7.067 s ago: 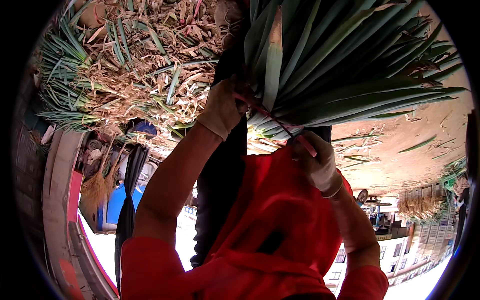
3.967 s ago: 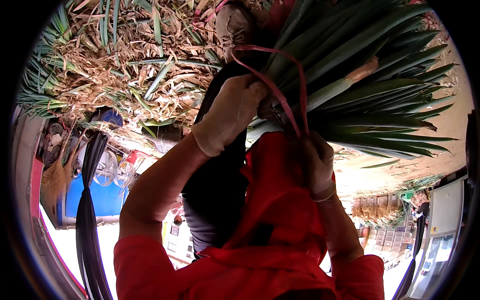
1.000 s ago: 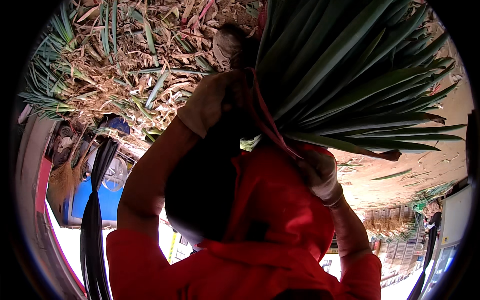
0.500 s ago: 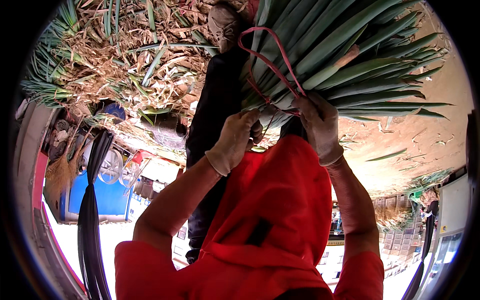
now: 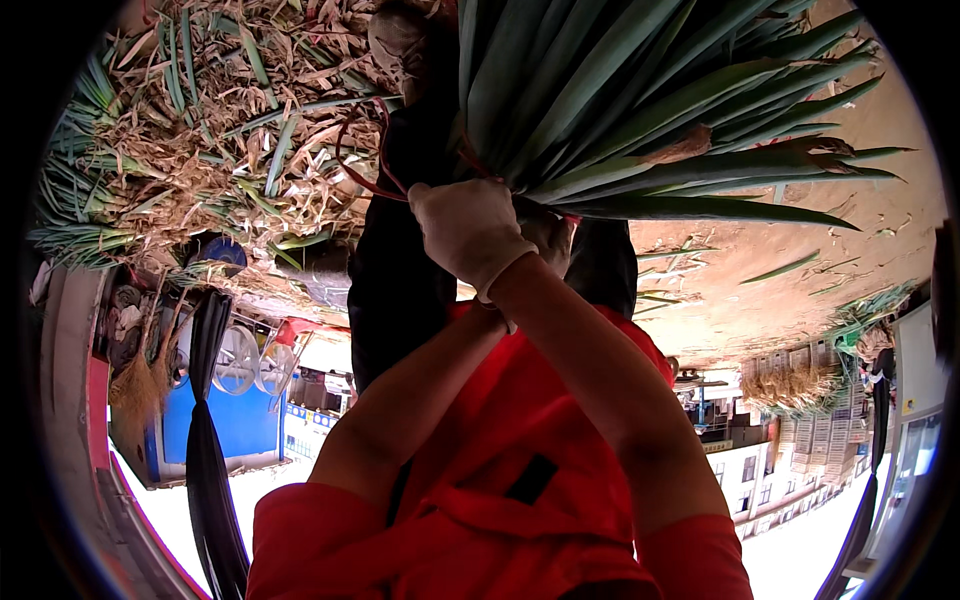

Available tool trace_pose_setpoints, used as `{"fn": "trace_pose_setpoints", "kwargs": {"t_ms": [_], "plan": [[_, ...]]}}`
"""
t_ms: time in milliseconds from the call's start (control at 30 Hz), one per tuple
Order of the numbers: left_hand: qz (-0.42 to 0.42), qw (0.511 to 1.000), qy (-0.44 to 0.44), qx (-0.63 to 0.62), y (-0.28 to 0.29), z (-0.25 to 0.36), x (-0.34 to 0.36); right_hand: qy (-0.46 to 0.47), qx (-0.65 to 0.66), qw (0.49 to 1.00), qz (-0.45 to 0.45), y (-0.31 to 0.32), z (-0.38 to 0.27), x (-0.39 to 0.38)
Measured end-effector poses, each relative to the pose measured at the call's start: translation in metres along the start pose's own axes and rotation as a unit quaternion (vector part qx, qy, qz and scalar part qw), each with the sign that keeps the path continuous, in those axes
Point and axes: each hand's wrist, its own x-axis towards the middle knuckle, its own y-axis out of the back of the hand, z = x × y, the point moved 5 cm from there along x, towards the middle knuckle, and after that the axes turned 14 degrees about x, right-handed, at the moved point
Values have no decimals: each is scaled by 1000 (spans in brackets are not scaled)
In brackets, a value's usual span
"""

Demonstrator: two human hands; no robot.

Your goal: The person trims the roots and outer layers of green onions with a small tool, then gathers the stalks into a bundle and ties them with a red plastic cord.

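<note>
A big bunch of green onions (image 5: pixel 600 110) lies against my dark-trousered legs, its long leaves fanning to the upper right. My forearms are crossed over a red garment. My gloved right hand (image 5: pixel 470 232) has come across to the left and is closed on a red tying string (image 5: pixel 343 150), whose loop sticks out past the dark trouser leg. Partly hidden behind it, my gloved left hand (image 5: pixel 552 240) is closed at the base of the leaves, a bit of red string showing at its fingers. The part of the string around the bunch is mostly covered.
Dry husks and loose leaves (image 5: pixel 250 130) cover the ground at the left, with more green onions (image 5: pixel 85 180) at the far left. A shoe (image 5: pixel 398 40) shows at the top. Stacked crates (image 5: pixel 815 445) stand at the right, a blue cart (image 5: pixel 225 415) at the left.
My hands, apart before with the string between them, have crossed: the right moved left and the left slid behind it. The string loop swung left, off the leaves.
</note>
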Motion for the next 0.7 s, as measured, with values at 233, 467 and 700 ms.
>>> {"fn": "trace_pose_setpoints", "kwargs": {"t_ms": [233, 467, 700], "plan": [[-20, 998, -40, 45, 6, -1, 12, 55, -123, 980, -146, -31, -3, 32], [-90, 957, 129, -242, 8, 29, 6, 65, -78, 994, -33, -4, -15, 24], [-160, 893, 165, -386, 25, 45, -4, -228, 494, 676, 497, 10, 76, -147]]}}
